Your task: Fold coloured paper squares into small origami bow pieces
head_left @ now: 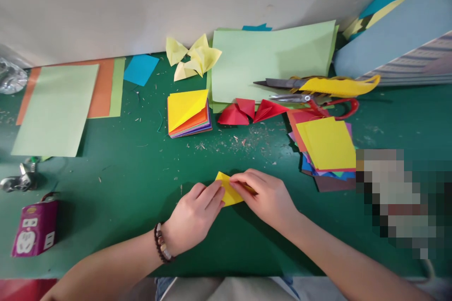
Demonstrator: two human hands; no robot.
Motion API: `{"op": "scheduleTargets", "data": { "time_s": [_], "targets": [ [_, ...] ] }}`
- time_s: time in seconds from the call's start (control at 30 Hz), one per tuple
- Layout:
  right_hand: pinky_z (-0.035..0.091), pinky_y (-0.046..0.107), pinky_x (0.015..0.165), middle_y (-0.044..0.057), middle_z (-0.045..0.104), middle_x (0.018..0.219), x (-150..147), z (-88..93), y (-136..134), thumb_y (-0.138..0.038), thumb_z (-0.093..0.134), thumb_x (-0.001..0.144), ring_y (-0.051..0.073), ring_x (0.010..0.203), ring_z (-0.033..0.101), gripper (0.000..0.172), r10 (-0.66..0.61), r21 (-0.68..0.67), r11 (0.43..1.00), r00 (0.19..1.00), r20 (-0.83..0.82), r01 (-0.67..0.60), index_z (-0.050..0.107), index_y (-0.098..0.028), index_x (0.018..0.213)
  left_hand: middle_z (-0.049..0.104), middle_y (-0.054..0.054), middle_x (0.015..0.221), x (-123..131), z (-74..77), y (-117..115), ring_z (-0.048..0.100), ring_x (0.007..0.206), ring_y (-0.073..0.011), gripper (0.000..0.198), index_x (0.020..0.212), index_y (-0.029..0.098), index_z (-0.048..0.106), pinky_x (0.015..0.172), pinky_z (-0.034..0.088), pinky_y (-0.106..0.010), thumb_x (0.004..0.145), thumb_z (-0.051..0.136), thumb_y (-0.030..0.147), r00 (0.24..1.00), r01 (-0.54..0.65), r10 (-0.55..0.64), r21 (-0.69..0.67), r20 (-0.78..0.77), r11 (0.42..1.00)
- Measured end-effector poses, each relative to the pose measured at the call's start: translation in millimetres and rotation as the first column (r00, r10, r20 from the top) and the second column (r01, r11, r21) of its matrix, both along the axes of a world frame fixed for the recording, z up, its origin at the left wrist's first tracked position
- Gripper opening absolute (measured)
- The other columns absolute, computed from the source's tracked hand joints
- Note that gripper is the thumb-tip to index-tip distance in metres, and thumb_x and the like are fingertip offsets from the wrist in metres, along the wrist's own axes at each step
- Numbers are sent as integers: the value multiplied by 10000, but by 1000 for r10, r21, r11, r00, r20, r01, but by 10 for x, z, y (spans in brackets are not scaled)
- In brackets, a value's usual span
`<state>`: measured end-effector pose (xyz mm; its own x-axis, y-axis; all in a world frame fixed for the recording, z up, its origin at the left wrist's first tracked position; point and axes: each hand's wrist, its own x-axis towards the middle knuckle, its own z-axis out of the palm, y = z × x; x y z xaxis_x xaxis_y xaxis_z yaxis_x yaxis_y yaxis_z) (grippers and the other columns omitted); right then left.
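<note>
Yellow folded-paper piece (232, 196) is sitting over matte green tabletop (123, 211), L hand (197, 214) pinching its left side, R hand (266, 197) its right; looking part-folded, remaining folds unclear; red folded-paper pieces (235, 115) lying shaped beyond

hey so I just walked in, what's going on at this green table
A person's left hand has its fingers on a small piece of yellow paper, which looks folded, while the right hand pinches its other side. Beyond them on the green table lie a colored paper stack, red paper pieces and red-handled scissors.
</note>
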<state>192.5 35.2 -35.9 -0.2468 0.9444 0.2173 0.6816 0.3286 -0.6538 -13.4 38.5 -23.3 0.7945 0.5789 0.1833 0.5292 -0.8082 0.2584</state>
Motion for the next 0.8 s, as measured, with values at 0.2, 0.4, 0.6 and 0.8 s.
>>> {"op": "scheduleTargets", "data": {
  "time_s": [0.2, 0.4, 0.6, 0.8],
  "targets": [
    [472, 228, 609, 21, 664, 740, 2, -6, 2, -206, 519, 927, 117, 658, 626, 157, -2, 18, 1000, 999, 39, 1, 671, -181, 897, 637, -149, 1217, 0, 11, 12, 629, 1029, -192, 236, 1102, 61, 612, 769, 536, -321, 972, 423, 115, 1000, 20, -19, 34, -25, 999],
    [483, 230, 623, 24, 675, 752, -12, -8, 0, -226, 510, 936, 121, 667, 634, 174, -16, 32, 999, 997, 73, 14, 677, -190, 902, 656, -125, 1198, 17, 29, 29, 580, 1147, -191, 238, 1077, 93, 623, 753, 530, -319, 979, 407, 108, 999, 31, -31, 54, -8, 998],
    [486, 230, 629, 27, 676, 747, -22, -9, -1, -236, 490, 943, 121, 668, 634, 202, -28, 19, 999, 997, 74, 26, 684, -195, 903, 671, -111, 1168, 28, 34, 36, 579, 1151, -196, 226, 1065, 92, 628, 764, 521, -324, 977, 422, 115, 1000, 21, -22, 55, 5, 998],
    [486, 232, 623, 28, 676, 742, -23, -9, 4, -242, 478, 946, 125, 668, 633, 215, -24, 14, 1000, 997, 67, 23, 685, -202, 908, 675, -97, 1146, 36, 71, 52, 594, 1112, -184, 255, 1053, 111, 628, 788, 519, -325, 989, 383, 136, 1000, 5, -5, 8, -15, 1000]
  ]
}}
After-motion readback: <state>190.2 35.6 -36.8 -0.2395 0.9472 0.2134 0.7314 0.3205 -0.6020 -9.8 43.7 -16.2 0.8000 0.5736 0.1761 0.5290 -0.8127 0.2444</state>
